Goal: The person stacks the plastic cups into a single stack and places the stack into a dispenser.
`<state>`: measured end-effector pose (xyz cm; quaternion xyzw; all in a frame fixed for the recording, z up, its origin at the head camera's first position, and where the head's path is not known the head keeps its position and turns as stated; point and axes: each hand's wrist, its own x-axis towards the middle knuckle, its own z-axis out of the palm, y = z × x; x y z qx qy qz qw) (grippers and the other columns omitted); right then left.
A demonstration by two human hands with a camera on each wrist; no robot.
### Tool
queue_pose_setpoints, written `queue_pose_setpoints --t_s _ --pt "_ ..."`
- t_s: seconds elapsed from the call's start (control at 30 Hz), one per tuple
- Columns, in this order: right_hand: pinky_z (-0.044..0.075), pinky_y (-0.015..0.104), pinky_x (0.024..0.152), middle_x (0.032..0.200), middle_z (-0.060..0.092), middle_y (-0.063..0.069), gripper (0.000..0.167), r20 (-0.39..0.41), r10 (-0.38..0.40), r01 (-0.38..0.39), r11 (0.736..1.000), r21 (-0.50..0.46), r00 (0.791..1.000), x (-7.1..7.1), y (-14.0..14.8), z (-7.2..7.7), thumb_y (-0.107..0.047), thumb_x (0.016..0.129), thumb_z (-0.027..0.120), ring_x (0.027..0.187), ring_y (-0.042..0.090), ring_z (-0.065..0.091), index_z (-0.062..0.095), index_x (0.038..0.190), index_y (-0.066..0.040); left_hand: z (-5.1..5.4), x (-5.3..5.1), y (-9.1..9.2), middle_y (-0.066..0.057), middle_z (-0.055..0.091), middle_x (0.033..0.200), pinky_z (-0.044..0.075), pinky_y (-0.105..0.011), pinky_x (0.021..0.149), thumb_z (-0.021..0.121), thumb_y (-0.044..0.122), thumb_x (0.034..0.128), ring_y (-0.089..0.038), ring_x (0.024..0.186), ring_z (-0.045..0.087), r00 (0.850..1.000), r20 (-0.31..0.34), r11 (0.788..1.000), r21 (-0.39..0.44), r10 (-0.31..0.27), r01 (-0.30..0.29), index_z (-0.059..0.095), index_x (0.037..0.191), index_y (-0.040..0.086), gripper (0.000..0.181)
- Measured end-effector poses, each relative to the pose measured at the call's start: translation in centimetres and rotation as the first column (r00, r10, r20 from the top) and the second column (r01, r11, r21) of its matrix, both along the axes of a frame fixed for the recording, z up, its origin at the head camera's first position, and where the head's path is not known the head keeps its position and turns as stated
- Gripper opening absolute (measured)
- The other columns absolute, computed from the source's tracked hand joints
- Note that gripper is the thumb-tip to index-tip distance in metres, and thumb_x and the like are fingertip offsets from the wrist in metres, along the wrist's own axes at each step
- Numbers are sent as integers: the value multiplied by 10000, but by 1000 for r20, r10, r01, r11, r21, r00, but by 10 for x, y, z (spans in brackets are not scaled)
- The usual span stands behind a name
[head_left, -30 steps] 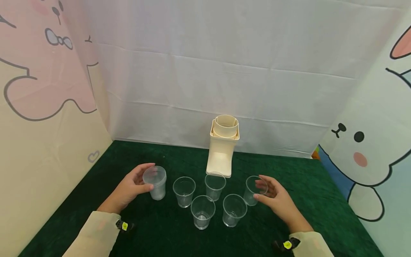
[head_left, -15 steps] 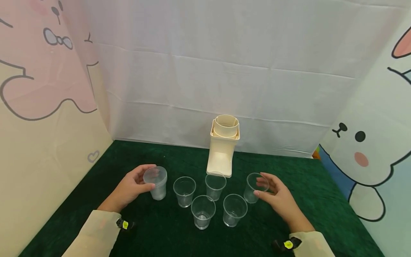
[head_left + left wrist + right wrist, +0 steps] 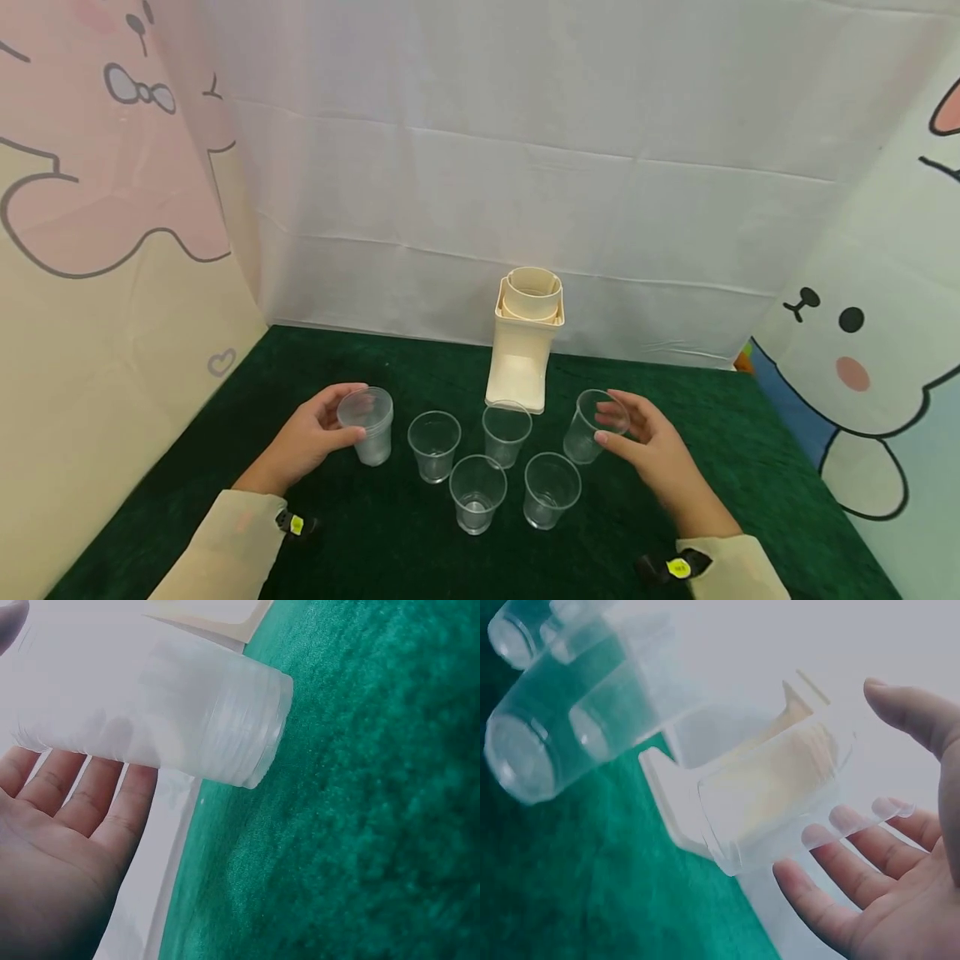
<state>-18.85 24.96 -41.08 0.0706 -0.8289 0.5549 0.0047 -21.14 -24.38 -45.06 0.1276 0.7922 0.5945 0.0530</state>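
Note:
In the head view my left hand (image 3: 315, 433) grips a stack of nested clear plastic cups (image 3: 376, 446) from its left side, thumb in front. The left wrist view shows its fingers along the wall of the stack (image 3: 225, 720). My right hand (image 3: 656, 458) holds a single clear plastic cup (image 3: 580, 440), thumb and fingers about its upper part. That cup is slightly tilted, and in the right wrist view the fingers show through its wall (image 3: 772, 802). Between the hands stand several upright clear cups, among them a left cup (image 3: 433, 468) and a front right cup (image 3: 546, 510).
A cream plastic dispenser-like stand (image 3: 517, 367) with a round ring on top stands at the back middle, behind the cups. The table has a dark green cloth (image 3: 420, 367). White fabric (image 3: 420, 192) hangs behind, and printed cartoon cloths flank both sides.
My right hand and its cup have moved away from me, widening the gap to the front right cup. The left hand, its stack and the standing cups stay in place.

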Motion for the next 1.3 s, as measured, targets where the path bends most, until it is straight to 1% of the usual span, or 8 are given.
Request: queue_pose_setpoints --t_s 0.13,0.23,0.4,0.5,0.7,1.0,1.23,1.3 --pt "407 641 1081 1477 543 164 699 3 13 -13 1000 -24 1000 1 -4 11 -269 978 738 1358 345 508 381 1546 -75 2 0 1 -170 478 1493 494 -195 949 736 149 969 -392 1272 522 1000 1 1000 0 3 -3 472 1493 130 587" --pt "415 628 1081 1480 540 150 713 0 15 -15 1000 -14 1000 1 -6 18 -286 971 746 1358 336 506 378 1549 -88 3 1 2 -167 475 1496 491 -201 959 733 148 971 -390 1277 518 1000 3 1000 -6 2 -2 471 1495 133 586" --pt "415 635 1078 1476 543 141 715 -34 21 -20 1000 17 999 -1 -8 27 -286 968 750 1360 334 502 379 1548 -90 5 1 2 -153 481 1494 502 -300 1010 728 170 978 -370 1282 522 1000 0 999 -38 8 -8 475 1495 153 576" --pt "416 635 1074 1473 546 134 707 -52 32 -30 999 29 998 -2 -9 33 -279 970 748 1360 332 499 384 1547 -93 5 1 2 -158 479 1492 506 -334 1015 719 163 983 -375 1276 522 1000 6 999 -34 7 -7 472 1497 151 570" --pt "421 634 1067 1470 547 141 711 -77 54 -52 998 25 996 -4 -13 43 -265 967 752 1359 330 495 384 1547 -81 5 0 3 -167 476 1489 510 -285 974 720 161 981 -384 1257 530 1000 18 1000 -8 3 -3 472 1496 144 572" --pt "436 615 1061 1466 558 119 722 -90 65 -63 998 24 994 -6 -23 57 -284 959 762 1358 307 506 392 1553 -109 3 0 2 -159 484 1480 510 -326 986 738 185 971 -375 1254 530 1000 27 1000 -9 11 -10 478 1496 153 587" --pt "446 609 1057 1478 547 121 721 -108 106 -107 994 -3 989 -12 -40 69 -253 960 760 1353 308 512 387 1556 -92 2 2 1 -146 482 1490 505 -422 1020 735 210 976 -368 1259 528 1000 25 1000 -20 19 -18 472 1503 167 590" --pt "461 597 1045 1477 547 121 716 -114 121 -123 992 -7 986 -14 -46 73 -244 958 762 1345 313 517 394 1552 -90 2 3 0 -149 484 1487 505 -429 1021 735 211 976 -372 1259 529 999 26 1000 -18 20 -20 470 1505 166 594"
